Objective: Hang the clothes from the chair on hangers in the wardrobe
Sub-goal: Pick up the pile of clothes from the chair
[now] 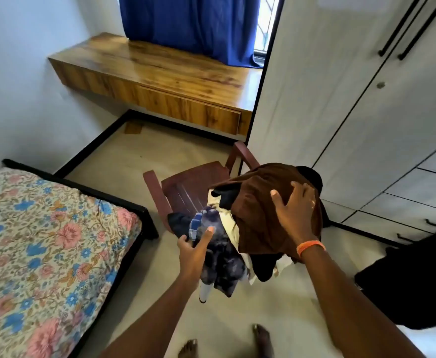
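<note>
Brown garment: the right hand (295,210) lies spread on top of a brown garment (268,210), fingers splayed and pressing, not curled round it; likely steadying the heap.
Dark patterned cloth: the left hand (193,250) pinches a blue-grey patterned garment (219,244) between thumb and fingers at lower centre, probably to draw it free of the heap.
Clothes pile: several garments, with pale cloth (228,220) and black cloth (263,267) among them, are draped over the back of the chair (188,187) at centre frame; none is on a hanger yet.
Chair: dark red-brown, its seat bare and facing away toward the wooden ledge (160,71).
Wardrobe: white doors (367,112) fill the right of the frame and look closed, so they must open before anything hangs.
Edges: the bed (43,241) sits close at lower left, the wardrobe close at right.
Open room: bare floor (227,316) lies between them, under the arms, by the person's feet.
</note>
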`<state>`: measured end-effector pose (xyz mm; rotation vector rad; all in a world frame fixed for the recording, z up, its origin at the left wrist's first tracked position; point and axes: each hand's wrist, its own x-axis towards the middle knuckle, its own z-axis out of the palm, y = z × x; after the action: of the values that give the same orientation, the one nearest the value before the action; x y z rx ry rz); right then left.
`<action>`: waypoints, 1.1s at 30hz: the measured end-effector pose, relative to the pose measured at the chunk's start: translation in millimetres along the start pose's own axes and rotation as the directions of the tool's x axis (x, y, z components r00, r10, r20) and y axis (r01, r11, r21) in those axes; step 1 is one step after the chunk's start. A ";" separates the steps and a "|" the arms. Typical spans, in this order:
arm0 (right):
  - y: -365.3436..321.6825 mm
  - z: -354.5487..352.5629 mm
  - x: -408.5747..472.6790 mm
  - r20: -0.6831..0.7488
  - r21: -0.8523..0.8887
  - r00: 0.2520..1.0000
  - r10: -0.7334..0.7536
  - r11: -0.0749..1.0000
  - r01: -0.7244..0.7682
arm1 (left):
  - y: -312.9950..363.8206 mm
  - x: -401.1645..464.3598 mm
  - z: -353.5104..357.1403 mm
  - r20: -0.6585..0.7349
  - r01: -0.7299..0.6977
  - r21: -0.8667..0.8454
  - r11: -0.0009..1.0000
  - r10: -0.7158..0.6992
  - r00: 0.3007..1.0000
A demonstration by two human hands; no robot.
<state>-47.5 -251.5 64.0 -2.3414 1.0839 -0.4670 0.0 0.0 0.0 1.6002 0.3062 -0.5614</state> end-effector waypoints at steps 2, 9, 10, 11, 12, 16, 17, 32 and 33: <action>13.4 -5.3 23.2 -0.035 0.016 0.999 0.008 1.000 -0.008 | 6.6 -0.7 10.5 -0.034 0.008 0.012 1.000 -0.008 0.999; 89.3 -19.6 117.5 0.112 0.175 0.987 0.117 0.975 -0.135 | 9.5 -3.5 66.0 -0.262 0.188 -0.035 0.981 -0.191 0.946; 97.3 -21.7 124.3 0.203 0.246 0.965 0.165 0.945 -0.214 | 8.6 -5.1 72.0 -0.298 0.202 -0.049 0.978 -0.207 0.932; 102.6 -22.7 126.5 0.298 0.339 0.938 0.180 0.898 -0.280 | 6.9 -6.3 76.5 -0.331 0.202 -0.073 0.977 -0.215 0.919; 106.1 -21.4 124.7 0.373 0.436 0.912 0.167 0.837 -0.332 | 8.7 -9.8 79.2 -0.347 0.205 -0.110 0.973 -0.231 0.909; 114.2 -12.6 123.0 0.353 0.525 0.924 0.145 0.787 -0.324 | 27.9 -17.7 95.5 -0.455 0.230 -0.144 0.962 -0.271 0.848; 113.2 -11.5 124.3 0.325 0.521 0.929 0.175 0.787 -0.331 | 32.2 -20.6 97.5 -0.517 0.219 -0.039 0.975 -0.207 0.831; 117.9 -22.5 118.7 0.445 0.496 0.874 0.193 0.760 -0.420 | 26.6 -35.9 128.4 -0.408 0.009 0.225 0.974 0.085 0.909; 118.6 -21.5 118.8 0.459 0.511 0.862 0.214 0.730 -0.454 | 29.1 -38.3 132.3 -0.436 0.044 0.174 0.984 0.037 0.899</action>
<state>-55.8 -415.6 23.5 -1.5280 0.9655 -0.1719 -40.2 -128.6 41.0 1.8981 0.6088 -0.2258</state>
